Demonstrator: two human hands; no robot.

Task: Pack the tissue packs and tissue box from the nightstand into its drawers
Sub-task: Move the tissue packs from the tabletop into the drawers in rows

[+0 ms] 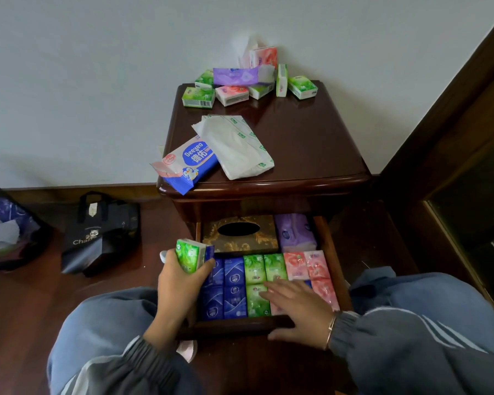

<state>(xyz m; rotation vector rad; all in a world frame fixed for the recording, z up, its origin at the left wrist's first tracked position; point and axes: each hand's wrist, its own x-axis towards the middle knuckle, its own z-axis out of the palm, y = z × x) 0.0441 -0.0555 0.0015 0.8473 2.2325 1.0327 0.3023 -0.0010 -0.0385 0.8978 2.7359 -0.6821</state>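
The dark wooden nightstand (pixel 311 143) has its lower drawer (pixel 330 252) pulled open. Inside lie rows of blue, green and pink tissue packs (pixel 234 283), a gold-patterned tissue box (pixel 240 233) and a purple pack (pixel 295 232) at the back. My left hand (pixel 180 283) grips a green tissue pack (pixel 189 258), with a blue one behind it, above the drawer's left side. My right hand (pixel 297 309) rests flat with straight fingers on the packs near the drawer's front. On top lie a blue Deeyeo pack (pixel 187 163), a white soft pack (pixel 237 146) and several small packs (pixel 231 94) by the wall.
A black paper bag (pixel 100 238) stands on the wooden floor left of the nightstand, and a bin with a dark liner (pixel 6 223) sits further left. A dark wooden bed frame (pixel 454 166) rises at the right. My knees in blue trousers flank the drawer.
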